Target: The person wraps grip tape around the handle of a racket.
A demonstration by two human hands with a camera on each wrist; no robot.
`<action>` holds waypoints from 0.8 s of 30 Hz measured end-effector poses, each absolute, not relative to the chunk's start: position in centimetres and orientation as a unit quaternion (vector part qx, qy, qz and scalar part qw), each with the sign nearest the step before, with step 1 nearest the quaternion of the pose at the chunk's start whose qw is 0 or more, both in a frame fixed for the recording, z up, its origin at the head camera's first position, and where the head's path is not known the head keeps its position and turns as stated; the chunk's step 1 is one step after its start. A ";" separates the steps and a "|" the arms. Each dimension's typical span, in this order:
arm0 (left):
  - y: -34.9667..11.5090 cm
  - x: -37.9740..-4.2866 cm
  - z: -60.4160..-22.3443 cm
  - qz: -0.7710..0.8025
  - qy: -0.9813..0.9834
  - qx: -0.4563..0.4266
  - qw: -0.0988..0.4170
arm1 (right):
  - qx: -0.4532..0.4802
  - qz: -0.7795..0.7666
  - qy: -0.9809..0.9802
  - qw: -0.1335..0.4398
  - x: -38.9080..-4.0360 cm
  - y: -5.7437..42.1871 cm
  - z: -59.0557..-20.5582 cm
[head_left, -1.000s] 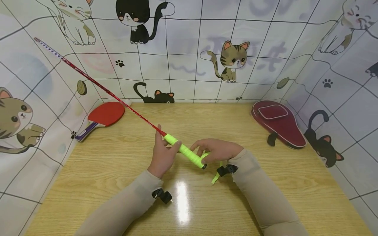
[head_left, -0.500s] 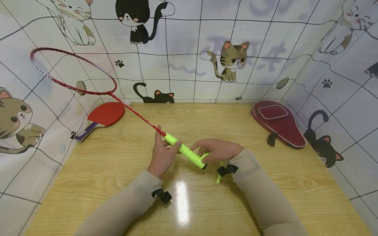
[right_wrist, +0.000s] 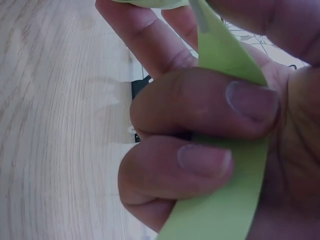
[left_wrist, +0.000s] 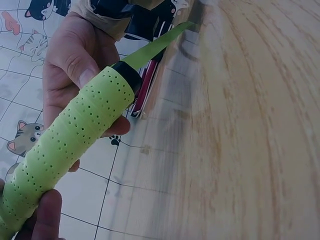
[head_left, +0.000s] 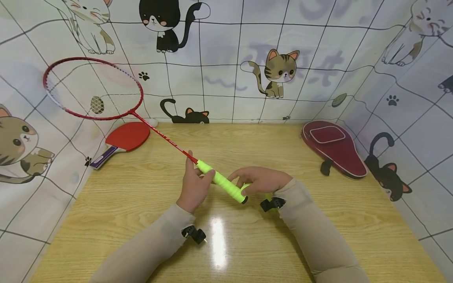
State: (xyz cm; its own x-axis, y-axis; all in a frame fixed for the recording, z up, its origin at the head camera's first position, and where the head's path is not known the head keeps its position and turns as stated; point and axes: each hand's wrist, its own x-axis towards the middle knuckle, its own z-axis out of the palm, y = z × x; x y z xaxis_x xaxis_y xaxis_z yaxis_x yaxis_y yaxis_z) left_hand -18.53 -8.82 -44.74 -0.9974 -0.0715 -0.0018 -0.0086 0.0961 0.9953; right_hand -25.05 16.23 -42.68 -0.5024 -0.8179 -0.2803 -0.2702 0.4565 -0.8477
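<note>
A red badminton racket (head_left: 164, 137) slants from upper left to the centre in the head view, its strung head raised off the table. Its handle (head_left: 228, 186) is wrapped in perforated lime-green overgrip. My left hand (head_left: 194, 186) holds it near the top of the handle, thumb lying on the wrap. Beside the butt end is my right hand (head_left: 263, 179), two fingers curled over the loose strip of overgrip tape (right_wrist: 225, 210). In the left wrist view, the black butt cap (left_wrist: 129, 76) shows past the wrap, and the right thumb and fingers touch the handle there.
At the table's back left lies a red table tennis bat (head_left: 128, 136), with a small white ball (head_left: 153, 122) behind it. A dark red bat case (head_left: 334, 151) sits at the back right. Cat-printed walls enclose the wooden table (head_left: 148, 236).
The racket has rolled about its shaft, so its head went from edge-on to showing its strings. The loose tape tail has swung behind the right wrist. Both hands stay nearly in place.
</note>
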 end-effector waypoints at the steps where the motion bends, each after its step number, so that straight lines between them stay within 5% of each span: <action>1: -8.8 -18.5 -44.8 -0.673 -0.739 0.027 0.022 | -0.348 -0.387 0.775 0.357 -25.0 16.2 -42.7; 24: -8.6 -18.4 -44.6 -0.682 -0.731 0.022 0.013 | -0.345 -0.373 0.781 0.364 -25.1 16.2 -42.8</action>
